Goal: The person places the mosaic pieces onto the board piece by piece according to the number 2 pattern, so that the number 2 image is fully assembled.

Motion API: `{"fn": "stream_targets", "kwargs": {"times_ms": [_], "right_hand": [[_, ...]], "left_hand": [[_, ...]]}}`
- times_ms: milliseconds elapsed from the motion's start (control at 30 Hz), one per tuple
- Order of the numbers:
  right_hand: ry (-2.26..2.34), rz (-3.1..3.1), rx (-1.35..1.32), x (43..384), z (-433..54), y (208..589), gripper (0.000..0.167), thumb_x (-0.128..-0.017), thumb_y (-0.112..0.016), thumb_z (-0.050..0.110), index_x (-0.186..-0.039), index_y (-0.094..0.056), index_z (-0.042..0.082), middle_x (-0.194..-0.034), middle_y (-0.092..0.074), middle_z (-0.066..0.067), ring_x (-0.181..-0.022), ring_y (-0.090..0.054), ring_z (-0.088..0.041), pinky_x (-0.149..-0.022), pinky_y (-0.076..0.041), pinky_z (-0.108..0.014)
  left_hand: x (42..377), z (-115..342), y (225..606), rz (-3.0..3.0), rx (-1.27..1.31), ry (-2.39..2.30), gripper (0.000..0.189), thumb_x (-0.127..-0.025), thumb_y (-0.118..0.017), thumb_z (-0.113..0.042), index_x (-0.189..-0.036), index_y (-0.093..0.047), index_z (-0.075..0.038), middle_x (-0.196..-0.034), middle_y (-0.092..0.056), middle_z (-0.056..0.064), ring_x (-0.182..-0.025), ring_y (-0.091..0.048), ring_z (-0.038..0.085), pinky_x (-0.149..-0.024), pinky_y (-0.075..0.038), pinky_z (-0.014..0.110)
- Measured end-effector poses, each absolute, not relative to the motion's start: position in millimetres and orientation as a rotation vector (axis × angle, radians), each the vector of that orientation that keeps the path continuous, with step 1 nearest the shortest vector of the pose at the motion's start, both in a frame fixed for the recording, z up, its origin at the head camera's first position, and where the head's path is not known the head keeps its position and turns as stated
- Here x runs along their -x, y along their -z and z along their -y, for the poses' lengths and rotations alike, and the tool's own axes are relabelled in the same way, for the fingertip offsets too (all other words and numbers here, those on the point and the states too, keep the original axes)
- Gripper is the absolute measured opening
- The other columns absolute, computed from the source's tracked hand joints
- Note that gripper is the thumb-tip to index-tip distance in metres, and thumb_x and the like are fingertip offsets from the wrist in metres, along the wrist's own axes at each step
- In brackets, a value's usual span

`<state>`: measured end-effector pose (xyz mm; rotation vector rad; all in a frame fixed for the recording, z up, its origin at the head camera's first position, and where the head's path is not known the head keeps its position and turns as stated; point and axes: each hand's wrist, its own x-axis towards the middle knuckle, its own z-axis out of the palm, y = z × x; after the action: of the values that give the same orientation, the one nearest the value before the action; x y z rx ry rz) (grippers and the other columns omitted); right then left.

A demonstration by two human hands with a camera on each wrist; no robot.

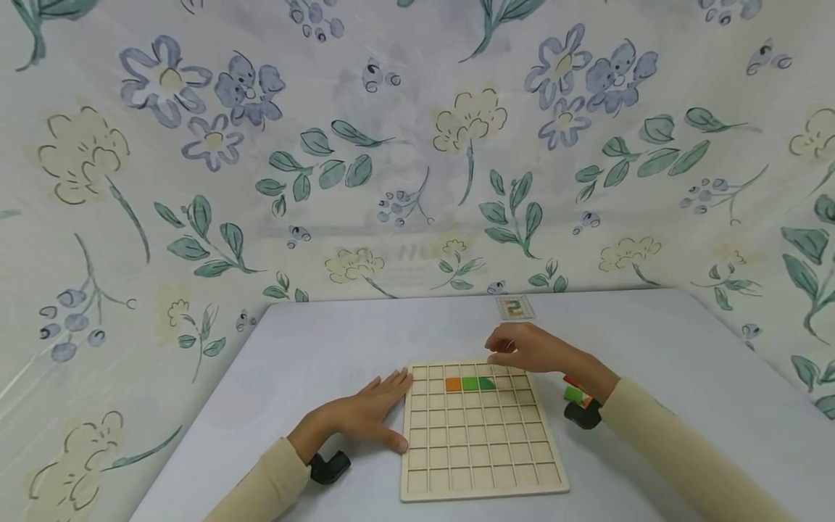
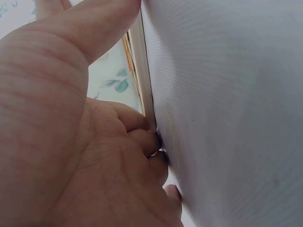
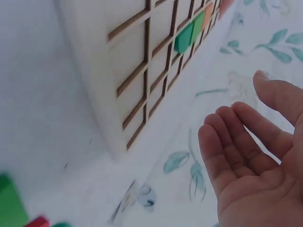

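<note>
A pale wooden grid board [image 1: 483, 435] lies on the white table. In its second row from the far side sit an orange square tile [image 1: 453, 384], a light green square tile [image 1: 470, 383] and a dark green tile [image 1: 486, 383] with a slanted edge, side by side. My left hand [image 1: 368, 411] rests at the board's left edge, thumb and fingertips against it, fingers spread. Above the board's far right part is my right hand [image 1: 531, 348], its fingers loosely bent with nothing in them, as the right wrist view shows too.
Several loose coloured pieces [image 1: 574, 395], red, green and orange, lie right of the board, partly hidden under the right wrist. A small printed card [image 1: 515, 307] lies near the table's far edge. Floral cloth [image 1: 417, 145] stands behind the table.
</note>
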<state>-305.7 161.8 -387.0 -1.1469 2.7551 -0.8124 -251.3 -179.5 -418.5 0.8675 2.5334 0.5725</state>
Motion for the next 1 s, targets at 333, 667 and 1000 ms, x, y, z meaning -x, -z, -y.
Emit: {"fn": "stream_targets", "kwargs": {"times_ms": [333, 667, 1000], "right_hand": [[0.853, -2.835, 0.924, 305.2, -207.4, 388.3, 0.026, -0.093, -0.072, 0.020, -0.113, -0.068, 0.002, -0.102, -0.070, 0.000, -0.092, -0.064, -0.012, -0.083, -0.059, -0.028], [0.858, -2.886, 0.827, 297.7, -249.7, 397.0, 0.023, -0.093, -0.072, 0.017, -0.110, -0.069, 0.002, -0.096, -0.068, 0.001, -0.087, -0.062, -0.011, -0.078, -0.058, -0.023], [0.806, -2.938, 0.599, 295.6, -277.2, 409.8, 0.021, -0.092, -0.072, 0.016, -0.108, -0.069, 0.003, -0.095, -0.068, -0.001, -0.085, -0.060, -0.015, -0.075, -0.057, -0.027]], "left_hand": [[251.7, 179.6, 418.9, -2.537, -0.863, -0.559, 0.116, -0.081, -0.079, -0.050, -0.158, -0.011, 0.003, -0.168, -0.004, 0.021, -0.157, -0.003, 0.034, -0.126, -0.003, 0.056], [253.2, 178.3, 420.9, -2.533, -0.865, -0.567, 0.116, -0.081, -0.079, -0.050, -0.158, -0.011, 0.004, -0.167, -0.005, 0.021, -0.157, -0.003, 0.035, -0.126, -0.003, 0.056], [253.3, 179.0, 420.6, -2.541, -0.874, -0.558, 0.116, -0.081, -0.079, -0.050, -0.158, -0.011, 0.004, -0.167, -0.005, 0.022, -0.157, -0.004, 0.036, -0.126, -0.004, 0.057]]}}
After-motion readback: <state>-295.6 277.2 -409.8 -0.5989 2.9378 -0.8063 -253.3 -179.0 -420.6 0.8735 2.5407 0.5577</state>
